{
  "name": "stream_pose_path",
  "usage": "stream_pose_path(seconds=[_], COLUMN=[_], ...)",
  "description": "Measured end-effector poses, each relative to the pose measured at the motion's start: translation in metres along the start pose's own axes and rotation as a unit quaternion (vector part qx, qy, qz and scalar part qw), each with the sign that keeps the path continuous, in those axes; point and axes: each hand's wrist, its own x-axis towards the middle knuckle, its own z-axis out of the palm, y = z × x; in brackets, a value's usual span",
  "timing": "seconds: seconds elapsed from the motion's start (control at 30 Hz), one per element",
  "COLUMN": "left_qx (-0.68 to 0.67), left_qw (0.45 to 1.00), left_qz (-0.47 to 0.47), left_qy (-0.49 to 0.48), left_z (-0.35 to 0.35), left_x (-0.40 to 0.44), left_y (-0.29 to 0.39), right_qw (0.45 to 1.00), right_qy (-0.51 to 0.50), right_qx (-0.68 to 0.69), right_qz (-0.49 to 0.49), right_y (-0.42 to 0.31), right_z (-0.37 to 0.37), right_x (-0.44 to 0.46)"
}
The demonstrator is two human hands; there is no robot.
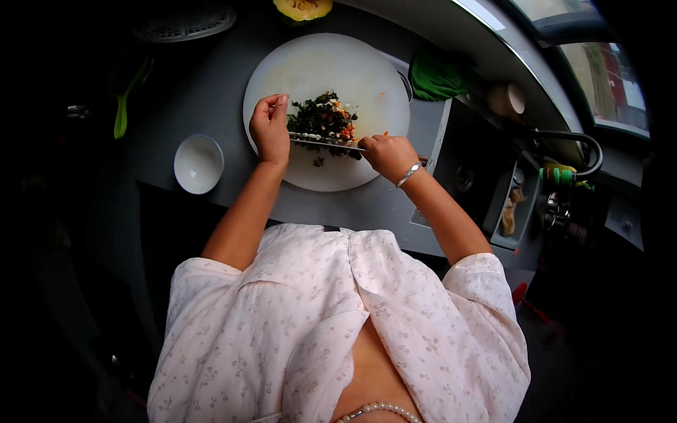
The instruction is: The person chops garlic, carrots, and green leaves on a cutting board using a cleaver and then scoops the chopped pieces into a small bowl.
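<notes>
A round white cutting board (342,67) lies on the grey counter. On it is a heap of chopped dark greens (317,116) mixed with orange and white bits. My right hand (389,155) is closed round the handle of a knife (328,143), whose blade lies across the near side of the heap and points left. At the left end of the blade is my left hand (271,128), its fingers curled and pinched together above the board's left part; whether they hold anything is too small to tell.
Left of the board stands a white bowl (199,164). A cut yellow fruit (303,8) sits beyond it. Green cloth (438,72) lies at the back right, near the sink and its faucet (589,144). A green-handled utensil (121,116) is at the far left.
</notes>
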Motion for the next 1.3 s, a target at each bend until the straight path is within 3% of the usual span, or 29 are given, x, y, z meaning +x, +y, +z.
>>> stream_pose_path(seconds=[0.07, 0.13, 0.23, 0.43, 0.93, 1.23, 1.3], left_qx=[0.008, -0.068, -0.031, -0.033, -0.083, 0.039, 0.044], left_qw=[1.0, 0.995, 0.99, 0.989, 0.992, 0.998, 0.999], left_qz=[-0.009, -0.073, -0.139, -0.143, -0.054, -0.016, 0.006], left_qy=[0.001, -0.009, -0.007, 0.024, 0.071, 0.054, 0.031], left_z=[-0.002, -0.005, -0.013, -0.004, -0.012, 0.0, 0.004], left_x=[-0.002, -0.014, -0.034, -0.053, -0.007, 0.037, 0.023], left_y=[0.011, 0.035, 0.028, 0.008, 0.048, -0.002, 0.003], right_qw=[1.0, 0.999, 0.995, 0.988, 0.988, 0.992, 0.996], right_qy=[0.004, -0.023, -0.07, -0.09, -0.018, -0.062, -0.011], right_qx=[-0.004, 0.003, 0.005, -0.001, -0.044, -0.073, -0.036], right_qz=[-0.023, -0.036, -0.064, -0.128, -0.147, -0.081, -0.08], right_y=[0.001, 0.0, 0.008, 0.029, 0.021, 0.017, 0.027], right_z=[-0.014, -0.034, -0.039, -0.017, -0.063, -0.03, -0.014], right_x=[0.0, -0.005, -0.01, -0.002, 0.054, 0.072, 0.067])
